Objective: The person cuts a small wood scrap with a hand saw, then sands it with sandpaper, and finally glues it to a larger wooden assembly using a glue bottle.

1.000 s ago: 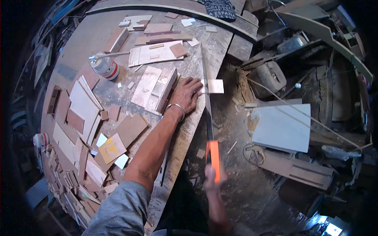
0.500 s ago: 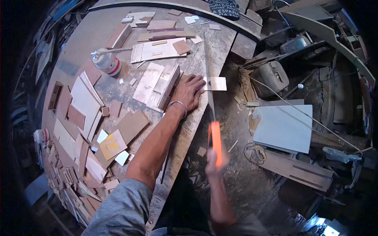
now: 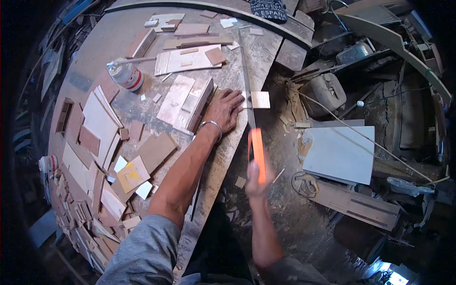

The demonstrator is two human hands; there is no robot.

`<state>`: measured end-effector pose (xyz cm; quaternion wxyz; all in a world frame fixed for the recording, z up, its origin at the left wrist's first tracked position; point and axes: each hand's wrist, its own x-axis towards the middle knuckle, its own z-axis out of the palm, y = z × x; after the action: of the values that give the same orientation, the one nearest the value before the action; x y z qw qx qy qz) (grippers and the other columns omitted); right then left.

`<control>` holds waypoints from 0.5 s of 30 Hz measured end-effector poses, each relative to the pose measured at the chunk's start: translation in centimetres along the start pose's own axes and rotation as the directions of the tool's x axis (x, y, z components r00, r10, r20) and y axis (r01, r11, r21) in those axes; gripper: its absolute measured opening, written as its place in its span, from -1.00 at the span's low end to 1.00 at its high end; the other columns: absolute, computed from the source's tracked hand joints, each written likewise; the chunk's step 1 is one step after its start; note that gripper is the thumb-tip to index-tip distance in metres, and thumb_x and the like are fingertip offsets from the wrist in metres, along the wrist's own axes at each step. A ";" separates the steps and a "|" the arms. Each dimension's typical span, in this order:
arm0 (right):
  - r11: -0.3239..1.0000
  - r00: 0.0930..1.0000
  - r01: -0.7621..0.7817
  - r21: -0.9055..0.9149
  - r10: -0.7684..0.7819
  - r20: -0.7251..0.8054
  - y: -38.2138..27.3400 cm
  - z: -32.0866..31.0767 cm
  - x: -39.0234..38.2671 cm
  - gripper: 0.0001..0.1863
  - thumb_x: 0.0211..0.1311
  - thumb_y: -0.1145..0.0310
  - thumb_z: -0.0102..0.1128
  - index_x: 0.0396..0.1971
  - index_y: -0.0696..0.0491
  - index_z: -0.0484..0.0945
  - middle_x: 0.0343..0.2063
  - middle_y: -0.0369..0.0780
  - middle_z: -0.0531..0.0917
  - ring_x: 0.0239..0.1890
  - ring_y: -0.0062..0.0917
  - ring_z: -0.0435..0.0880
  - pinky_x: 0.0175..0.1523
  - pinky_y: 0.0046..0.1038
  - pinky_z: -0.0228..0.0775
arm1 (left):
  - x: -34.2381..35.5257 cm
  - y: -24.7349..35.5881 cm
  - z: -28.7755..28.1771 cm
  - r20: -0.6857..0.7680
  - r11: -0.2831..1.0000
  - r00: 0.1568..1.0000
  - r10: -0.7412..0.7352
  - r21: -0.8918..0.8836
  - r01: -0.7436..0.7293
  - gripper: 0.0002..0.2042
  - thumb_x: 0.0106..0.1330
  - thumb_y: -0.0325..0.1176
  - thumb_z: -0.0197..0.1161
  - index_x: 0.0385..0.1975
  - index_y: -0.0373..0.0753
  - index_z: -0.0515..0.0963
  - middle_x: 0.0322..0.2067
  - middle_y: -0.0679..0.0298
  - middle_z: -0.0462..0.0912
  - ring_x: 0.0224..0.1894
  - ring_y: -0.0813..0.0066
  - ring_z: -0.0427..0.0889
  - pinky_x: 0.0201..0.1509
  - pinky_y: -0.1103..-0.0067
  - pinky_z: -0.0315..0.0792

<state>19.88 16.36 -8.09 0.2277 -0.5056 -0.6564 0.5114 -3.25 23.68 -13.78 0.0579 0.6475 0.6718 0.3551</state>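
My right hand (image 3: pixel 257 183) is closed round the orange handle of a handsaw (image 3: pixel 258 148). Its long blade points away from me and crosses a small pale piece of wood (image 3: pixel 261 100) that juts past the right edge of the workbench (image 3: pixel 219 175). On the bench, my left hand (image 3: pixel 222 111) lies over the inner end of that piece, fingers close together, pinning it down. Part of the piece is hidden under the fingers. Just left of this hand stands a small wooden box (image 3: pixel 187 102). A metal bracelet (image 3: pixel 213 127) circles my left wrist.
A white glue jar (image 3: pixel 126 76) with a stick across its top stands farther left. Thin boards (image 3: pixel 156 149) and many offcuts cover the bench's left side. Below, on the right, are a white panel (image 3: pixel 339 154), a plastic jerrycan (image 3: pixel 324 95) and a long board (image 3: pixel 354 204).
The saw and my right hand have moved forward, away from me. My left hand keeps its place on the wood, while the whole view has shifted slightly.
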 end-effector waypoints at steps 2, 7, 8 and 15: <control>0.946 0.928 0.318 0.053 -0.300 -0.220 3.2 0.7 -4.6 -0.48 0.37 0.18 -0.02 0.18 0.24 0.47 -0.44 -0.09 0.58 -0.45 -0.41 0.55 -0.35 -0.33 0.38 | -0.1 0.0 -0.1 0.007 1.000 1.000 -0.006 0.025 0.005 -0.74 0.29 -0.39 0.22 -0.05 -0.32 0.58 0.11 0.06 0.57 0.18 -0.05 0.44 0.31 0.27 0.34; 0.996 0.996 0.082 0.030 -0.081 -0.042 -0.6 0.2 2.1 -0.43 0.39 0.19 -0.05 0.20 0.36 0.42 -0.01 0.06 0.66 -0.06 -0.31 0.71 -0.07 -0.33 0.53 | 0.1 0.1 0.0 0.030 1.000 0.999 -0.023 0.006 0.023 -0.74 0.30 -0.37 0.22 -0.05 -0.29 0.59 0.11 0.08 0.57 0.18 -0.06 0.42 0.33 0.25 0.32; 0.996 0.996 0.085 0.034 -0.084 -0.043 0.4 0.6 0.6 -0.43 0.39 0.19 -0.05 0.20 0.36 0.42 -0.01 0.06 0.66 -0.06 -0.31 0.71 -0.07 -0.33 0.53 | -0.1 0.0 0.4 0.018 1.000 1.000 -0.020 0.012 0.020 -0.74 0.30 -0.37 0.22 -0.06 -0.29 0.59 0.11 0.09 0.57 0.18 -0.05 0.42 0.33 0.26 0.32; 0.999 0.999 0.035 -0.009 -0.035 -0.001 -1.5 -0.3 1.9 -0.42 0.38 0.18 -0.05 0.20 0.36 0.41 -0.04 0.05 0.67 -0.15 -0.28 0.71 -0.08 -0.35 0.53 | -0.1 0.3 0.3 0.001 1.000 1.000 -0.007 0.030 0.007 -0.74 0.29 -0.38 0.23 -0.06 -0.30 0.59 0.11 0.10 0.57 0.18 -0.03 0.43 0.34 0.28 0.31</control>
<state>18.80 18.23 -7.06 0.2349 -0.4954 -0.6673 0.5041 -2.84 23.71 -13.82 0.0497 0.6463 0.6792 0.3444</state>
